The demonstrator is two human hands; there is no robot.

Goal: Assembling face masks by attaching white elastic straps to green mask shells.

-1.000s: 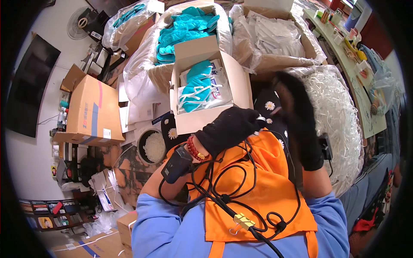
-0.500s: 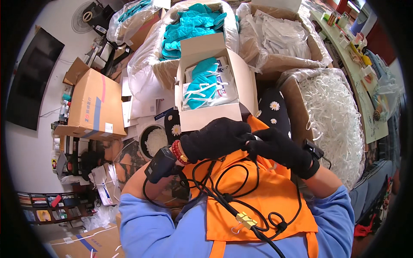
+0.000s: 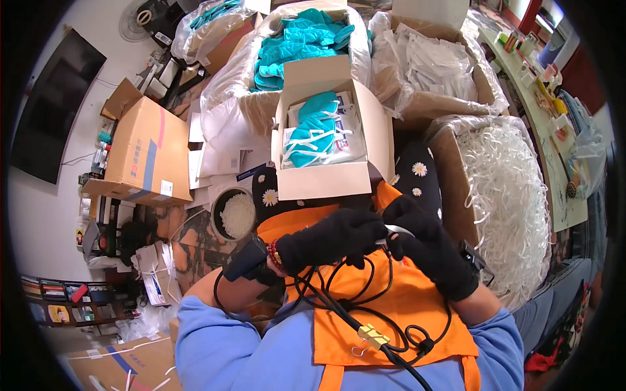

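Centrally, just below the small open carton, a thin white strip point(image 3: 396, 230) is pinched between two black-gloved hands over an orange apron point(image 3: 391, 306). Its long axis is laid roughly left to right, with a slight arch; one end is hidden under the left hand point(image 3: 332, 239), the other under the right hand point(image 3: 427, 251). Both hands are closed around the strip — the left hand's fingers are curled down over its left end, and the right hand's fingertips are pressed on its right end. What the strip is made of cannot be told.

Black cables point(image 3: 339, 306) are draped in loops across the apron, and a brass-coloured clip point(image 3: 373, 336) is fastened where they gather.

Several containers are ranged beyond the hands. The small open carton point(image 3: 326, 179) is seen with its flaps raised, and teal masks with white loops and clear packets are held in it. Behind it a lined box point(image 3: 300, 39) is heaped with teal pieces. A box point(image 3: 430, 65) to the right is filled with white pieces in a plastic liner — and a large box point(image 3: 505, 189) nearer the right hand is packed with shredded white strands. A round tub point(image 3: 235, 214) of white bits is set beside the left forearm. A closed brown carton point(image 3: 140, 153) is stood well to the left.
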